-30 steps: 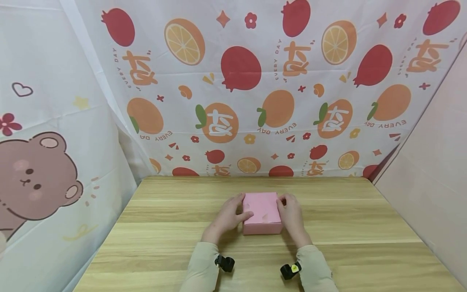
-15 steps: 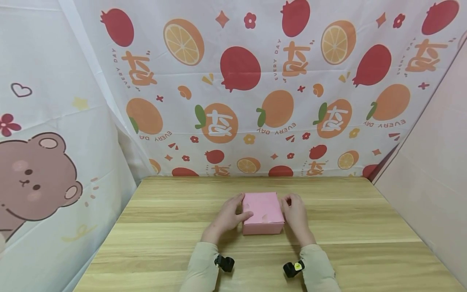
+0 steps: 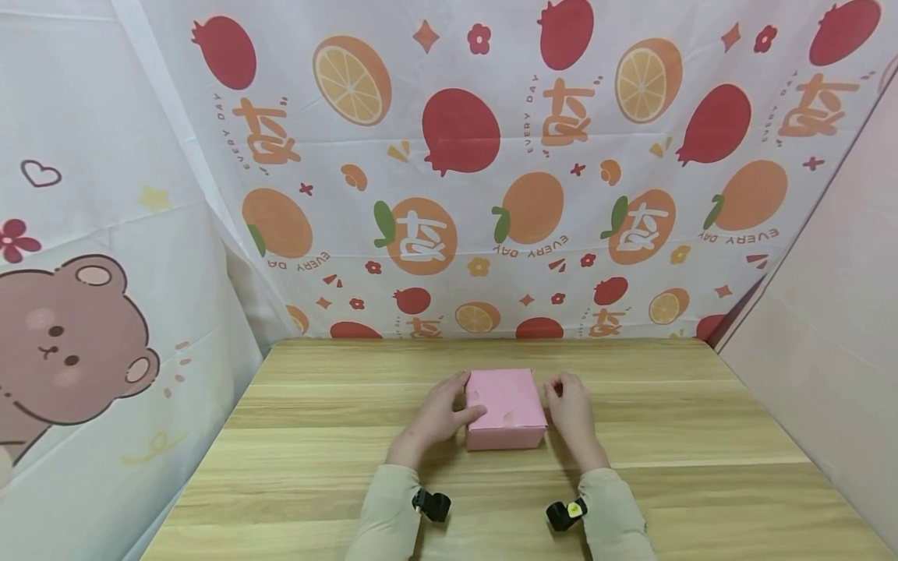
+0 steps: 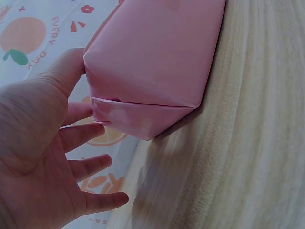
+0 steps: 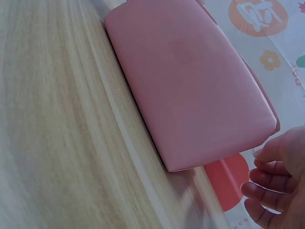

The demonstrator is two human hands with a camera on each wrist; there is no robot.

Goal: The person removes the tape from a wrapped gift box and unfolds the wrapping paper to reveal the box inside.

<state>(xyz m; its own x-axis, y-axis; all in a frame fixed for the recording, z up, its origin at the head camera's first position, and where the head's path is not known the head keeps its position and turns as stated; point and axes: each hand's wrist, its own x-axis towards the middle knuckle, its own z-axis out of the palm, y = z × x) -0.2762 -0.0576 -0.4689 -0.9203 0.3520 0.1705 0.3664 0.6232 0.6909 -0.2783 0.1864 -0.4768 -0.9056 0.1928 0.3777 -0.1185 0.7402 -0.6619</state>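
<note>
White cloth (image 3: 519, 156), printed with oranges and red fruit, is hung behind a wood-grain table (image 3: 316, 428). Above the table's near part, 2 pale sleeves (image 3: 386, 514) are seen. On the table, left to right about midway, a pink box (image 3: 501, 401) is set flat and upright, between the 2 hands. Its low front face is turned towards the person; that face is wider than tall, its long edges running left to right. Its side edges are pointed towards the cloth. Because its top looks nearly square, which of its level axes is longer cannot be told. By the left hand (image 3: 440, 409) the box is held at its left side in a wide span, thumb laid on the top. The right hand (image 3: 570, 405) is placed just beside the right edge, fingers bent and thumb near them, the gap narrow; whether anything is pinched cannot be told. On each sleeve, a small black device (image 3: 431, 506) is worn.
</note>
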